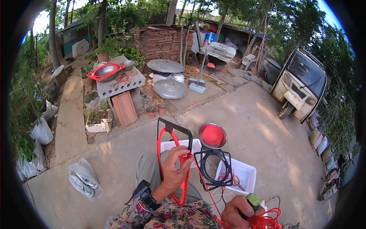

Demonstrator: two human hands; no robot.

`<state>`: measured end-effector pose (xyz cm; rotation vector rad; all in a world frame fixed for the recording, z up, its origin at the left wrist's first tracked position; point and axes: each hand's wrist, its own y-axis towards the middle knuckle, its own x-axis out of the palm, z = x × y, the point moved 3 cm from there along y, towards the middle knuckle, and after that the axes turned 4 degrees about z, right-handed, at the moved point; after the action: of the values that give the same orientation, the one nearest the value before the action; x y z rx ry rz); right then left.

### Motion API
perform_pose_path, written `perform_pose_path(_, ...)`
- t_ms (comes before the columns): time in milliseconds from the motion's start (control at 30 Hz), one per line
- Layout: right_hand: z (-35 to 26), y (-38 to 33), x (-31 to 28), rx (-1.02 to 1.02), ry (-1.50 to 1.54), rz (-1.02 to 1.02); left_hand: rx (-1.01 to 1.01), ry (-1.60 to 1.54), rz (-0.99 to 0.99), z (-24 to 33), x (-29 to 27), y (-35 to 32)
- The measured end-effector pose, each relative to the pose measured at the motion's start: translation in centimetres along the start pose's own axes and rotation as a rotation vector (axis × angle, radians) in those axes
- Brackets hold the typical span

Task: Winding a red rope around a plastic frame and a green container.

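My left hand (pixel 176 168) is closed, thumb and fingers pinching the side of a black square frame (pixel 179 126) whose inner ring (pixel 185 187) is wrapped in red cord. The frame stands tilted over my lap. From the pinch, a taut strand of red cord (pixel 206 187) runs down to my right hand (pixel 237 212), low at the right. That hand is closed around a bundle of red cord (pixel 267 219) and a green piece (pixel 253 200) that looks like a cut cucumber; its far end is hidden. A bare black frame with a ring (pixel 202 168) stands just beyond my right hand.
A white tray (pixel 249 176) holds pink cord and scissors; another white tray (pixel 196 144) lies behind the frame. A steel bowl (pixel 200 130) holds something red. Bagged shoes (pixel 84 182) lie left. Farther off are a block table (pixel 121 88), large lids (pixel 170 88) and a three-wheeler (pixel 299 91).
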<state>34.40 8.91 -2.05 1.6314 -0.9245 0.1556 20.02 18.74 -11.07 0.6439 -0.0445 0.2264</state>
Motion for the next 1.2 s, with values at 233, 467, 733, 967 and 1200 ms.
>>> perform_pose_path(233, 3.9, 6.1, -4.8, 0.005, 0.247, 0.479, -0.049, -0.197, 0.055, -2.4, 0.1, -0.7)
perform_pose_path(467, 7.0, 7.1, -7.8, 0.113, 0.203, 0.61, -0.041, -0.231, 0.137, -0.3, -1.7, -0.8)
perform_pose_path(733, 1.1, 8.4, -5.1, 0.149, -0.108, 0.805, 0.303, 0.337, 0.201, 4.4, -3.0, 0.5)
perform_pose_path(967, -11.4, 4.1, -4.6, -0.473, -1.349, 0.668, -0.413, -0.222, 0.218, 0.6, -6.4, 2.8)
perform_pose_path(1200, -13.7, -4.0, -15.5, -0.182, -2.042, 1.501, -0.54, -0.101, 0.141, -1.2, -6.1, 4.2)
